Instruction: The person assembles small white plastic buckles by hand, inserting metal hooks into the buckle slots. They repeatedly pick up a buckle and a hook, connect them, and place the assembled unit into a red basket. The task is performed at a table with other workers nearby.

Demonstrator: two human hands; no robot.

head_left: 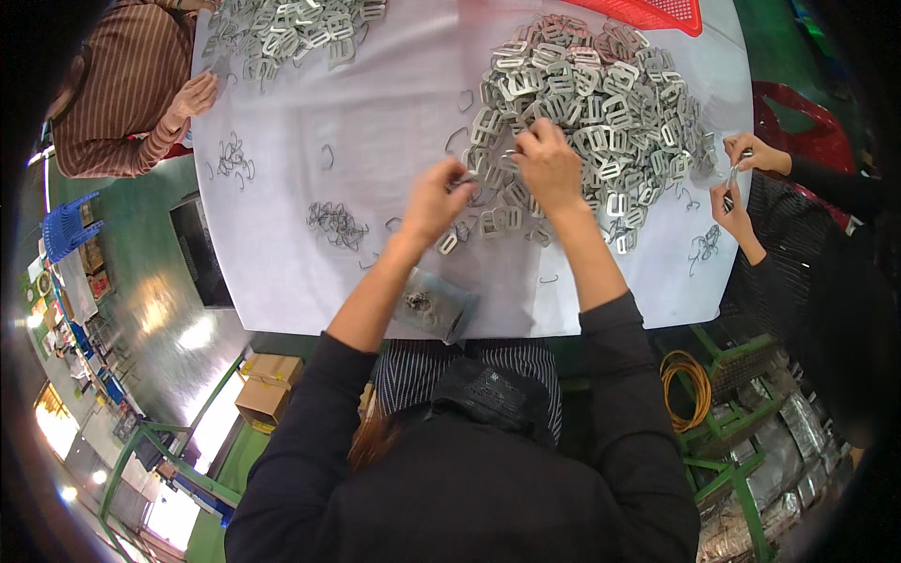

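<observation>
A large heap of silver metal buckles covers the right part of the white table. At its left edge, my left hand pinches a small metal piece, mostly covered by the fingers. My right hand is over the heap's near left side, fingers closed in a pinch; what they hold is too small to make out. Below the hands, a loose buckle lies apart from the heap. Left of my left forearm sits a small pile of thin bent wire pieces. A grey-blue bag rests by the near edge.
Another buckle heap lies at the far left, beside a person in a striped top. At right, a co-worker's hands hold metal pieces. A red basket stands at the far edge. More wire pieces lie left.
</observation>
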